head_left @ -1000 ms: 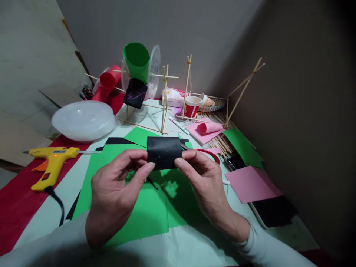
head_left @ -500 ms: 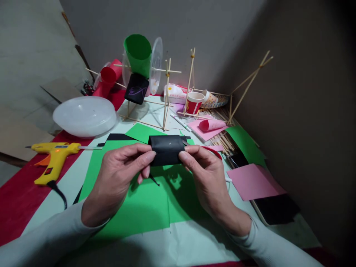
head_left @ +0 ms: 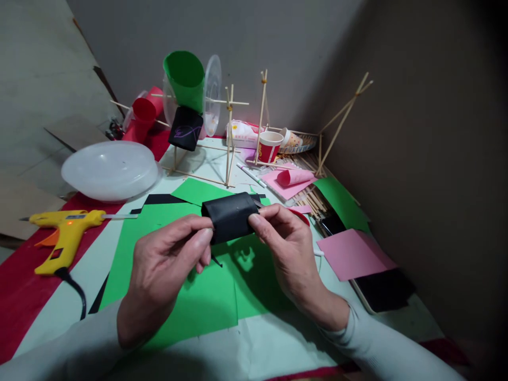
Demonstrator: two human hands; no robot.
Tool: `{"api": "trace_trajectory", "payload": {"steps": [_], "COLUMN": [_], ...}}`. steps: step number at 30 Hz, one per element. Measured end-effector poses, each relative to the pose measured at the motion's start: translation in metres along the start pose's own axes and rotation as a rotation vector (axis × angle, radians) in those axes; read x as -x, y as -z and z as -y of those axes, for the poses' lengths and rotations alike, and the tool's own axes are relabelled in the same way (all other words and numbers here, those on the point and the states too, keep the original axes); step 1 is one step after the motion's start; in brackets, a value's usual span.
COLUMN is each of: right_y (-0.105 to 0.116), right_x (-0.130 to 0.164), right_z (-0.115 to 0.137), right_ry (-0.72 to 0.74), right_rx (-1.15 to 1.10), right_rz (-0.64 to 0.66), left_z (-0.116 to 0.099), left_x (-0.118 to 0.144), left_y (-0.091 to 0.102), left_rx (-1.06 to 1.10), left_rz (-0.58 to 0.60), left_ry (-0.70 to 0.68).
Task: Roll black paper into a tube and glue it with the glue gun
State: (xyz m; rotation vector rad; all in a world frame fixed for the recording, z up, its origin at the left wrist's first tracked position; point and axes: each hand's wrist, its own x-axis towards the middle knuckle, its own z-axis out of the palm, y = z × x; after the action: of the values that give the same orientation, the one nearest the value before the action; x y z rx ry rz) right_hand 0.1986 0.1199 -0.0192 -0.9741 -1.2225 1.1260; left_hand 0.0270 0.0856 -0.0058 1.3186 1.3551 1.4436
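Black tube [head_left: 228, 219], head view: held above green paper [head_left: 194, 309], right end tilted slightly higher. Left hand [head_left: 161, 275]: thumb and fingers pinching the left end. Right hand [head_left: 293, 264]: gripping the right end, thumb on the near face. Glue gun [head_left: 69, 227] lies left of the paper, orange light on. Stick frame [head_left: 229, 143] stands beyond the tube.

You have a short, dark black paper tube [head_left: 230, 218] held in the air, crosswise before you, its ends between the fingertips of your left hand [head_left: 161, 272] and right hand [head_left: 293, 256], right end slightly higher (the wall curves smoothly).
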Motion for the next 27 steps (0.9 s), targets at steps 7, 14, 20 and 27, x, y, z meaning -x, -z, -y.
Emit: {"api": "trace_trajectory", "payload": {"steps": [7, 14, 20, 27], "right_y": [-0.001, 0.0, 0.0, -0.001], "right_x": [0.004, 0.002, 0.001, 0.001], "right_z": [0.005, 0.003, 0.0, 0.001], "right_ry": [0.12, 0.21, 0.243, 0.252], "right_rx": [0.097, 0.121, 0.173, 0.166], "right_rz": [0.036, 0.062, 0.071, 0.088], "left_z": [0.004, 0.014, 0.014, 0.008], "left_x": [-0.01, -0.011, -0.01, -0.012], "left_y": [0.002, 0.006, 0.006, 0.0], "left_rx": [-0.016, 0.075, 0.086, 0.214], "left_rz": [-0.026, 0.015, 0.022, -0.003], "left_ry": [0.151, 0.135, 0.132, 0.181]}}
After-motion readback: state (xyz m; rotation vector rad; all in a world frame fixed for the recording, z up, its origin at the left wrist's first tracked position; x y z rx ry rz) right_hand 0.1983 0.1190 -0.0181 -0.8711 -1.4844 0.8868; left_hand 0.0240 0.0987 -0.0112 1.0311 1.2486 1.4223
